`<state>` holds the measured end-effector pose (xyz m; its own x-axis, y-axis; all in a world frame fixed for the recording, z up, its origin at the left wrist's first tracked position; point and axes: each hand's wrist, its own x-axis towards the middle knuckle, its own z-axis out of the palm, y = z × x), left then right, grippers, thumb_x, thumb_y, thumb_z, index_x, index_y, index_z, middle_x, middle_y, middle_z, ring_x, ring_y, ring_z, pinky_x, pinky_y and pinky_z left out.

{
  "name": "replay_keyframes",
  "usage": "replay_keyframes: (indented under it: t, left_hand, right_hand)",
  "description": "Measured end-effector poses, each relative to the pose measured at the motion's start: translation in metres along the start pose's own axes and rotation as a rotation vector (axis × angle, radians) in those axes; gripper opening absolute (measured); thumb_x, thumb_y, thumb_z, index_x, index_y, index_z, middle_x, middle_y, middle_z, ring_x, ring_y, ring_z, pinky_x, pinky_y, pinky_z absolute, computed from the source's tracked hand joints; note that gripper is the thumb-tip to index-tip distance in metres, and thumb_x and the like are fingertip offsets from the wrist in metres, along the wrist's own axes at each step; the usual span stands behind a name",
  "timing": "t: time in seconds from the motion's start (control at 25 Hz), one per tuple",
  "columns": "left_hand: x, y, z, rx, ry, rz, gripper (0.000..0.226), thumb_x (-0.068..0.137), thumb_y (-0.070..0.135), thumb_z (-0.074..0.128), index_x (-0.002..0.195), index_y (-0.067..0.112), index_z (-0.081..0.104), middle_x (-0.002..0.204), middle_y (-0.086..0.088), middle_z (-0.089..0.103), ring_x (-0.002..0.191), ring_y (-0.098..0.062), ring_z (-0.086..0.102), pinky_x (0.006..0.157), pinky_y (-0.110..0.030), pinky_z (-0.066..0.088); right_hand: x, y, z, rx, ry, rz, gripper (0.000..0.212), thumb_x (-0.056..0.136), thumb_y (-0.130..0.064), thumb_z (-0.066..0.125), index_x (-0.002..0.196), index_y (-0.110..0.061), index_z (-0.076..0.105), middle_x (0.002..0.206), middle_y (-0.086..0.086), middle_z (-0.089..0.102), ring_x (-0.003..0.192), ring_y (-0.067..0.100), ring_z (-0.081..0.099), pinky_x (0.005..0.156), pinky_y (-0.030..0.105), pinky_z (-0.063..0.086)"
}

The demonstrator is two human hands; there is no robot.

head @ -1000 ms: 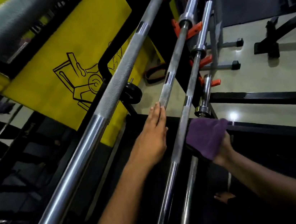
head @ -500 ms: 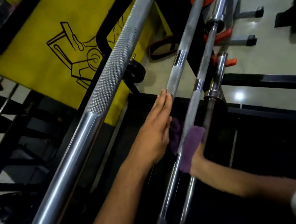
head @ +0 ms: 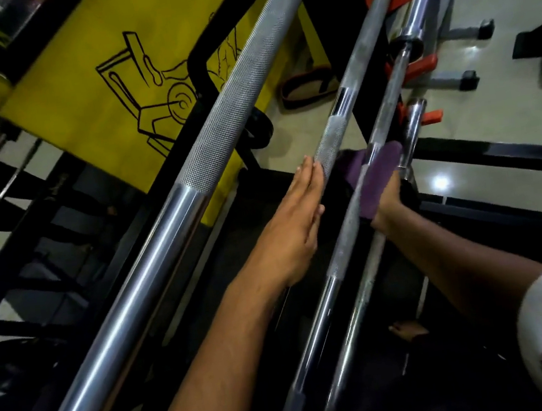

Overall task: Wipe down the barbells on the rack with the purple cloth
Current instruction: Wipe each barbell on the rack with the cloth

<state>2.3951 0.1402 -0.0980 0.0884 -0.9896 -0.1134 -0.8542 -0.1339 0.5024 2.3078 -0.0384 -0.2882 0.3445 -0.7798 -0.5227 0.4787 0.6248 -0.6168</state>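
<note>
Several steel barbells lie side by side on the rack, running from near left to far right; the thickest bar (head: 175,224) is on the left, a thinner bar (head: 330,142) is in the middle, and another bar (head: 384,111) is just right of it. The left hand (head: 292,233) is flat and open, fingers straight and together, resting against the middle bar and holding nothing; the right hand (head: 388,205) is closed around the purple cloth (head: 377,174), which is wrapped on the right bar; orange clips (head: 417,68) sit farther along.
</note>
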Motion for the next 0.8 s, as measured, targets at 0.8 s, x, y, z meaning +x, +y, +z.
replay_keyframes:
  t: [0.8]
  left_hand:
    - [0.004,-0.007,0.007,0.054,0.094,0.048,0.060,0.107,0.010,0.040,0.160,0.014,0.014,0.168,0.001,0.004,0.154,-0.007,0.001,0.119,-0.012,0.002]
  right_hand:
    - [-0.109,0.052,0.019,0.115,-0.016,0.027,0.066,0.105,-0.054,0.025,0.070,-0.014,0.064,0.058,0.005,0.063,0.048,0.017,0.060,0.045,0.022,0.047]
